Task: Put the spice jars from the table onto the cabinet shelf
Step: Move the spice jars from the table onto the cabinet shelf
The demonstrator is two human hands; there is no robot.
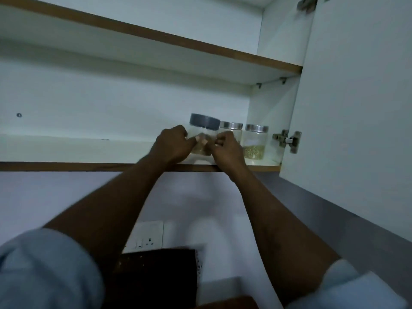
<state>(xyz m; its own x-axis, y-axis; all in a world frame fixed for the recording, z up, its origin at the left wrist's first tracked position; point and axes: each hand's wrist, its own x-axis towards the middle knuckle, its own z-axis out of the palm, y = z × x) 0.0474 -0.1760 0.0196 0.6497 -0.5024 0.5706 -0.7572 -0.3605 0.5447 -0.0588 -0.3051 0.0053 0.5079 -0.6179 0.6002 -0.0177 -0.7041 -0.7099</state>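
Fingers point(193, 140) of left hand point(171, 146) curled round grey-lid jar point(204, 124) from 9 o'clock. Right hand point(227, 150) at its 3 o'clock, fingers bent and pinching the jar's side. Both grips slightly blurred. Jar upright on lower shelf point(66, 150), near the front edge, with pale spice in the bottom. Just beside it at 3 o'clock, middle jar point(231, 130) with steel lid. Further toward 3 o'clock, right jar point(255, 141), steel lid, yellowish seeds in the lower part, near the cabinet side wall. Hinge point(288, 140) at 3 o'clock of that, on open door point(356, 108). Upper shelf point(156, 34) at 12 o'clock. Wall socket point(147, 238) at 6 o'clock, below the lower shelf. Pale blue sleeves at 7 o'clock point(44, 268) and 5 o'clock point(347, 286).
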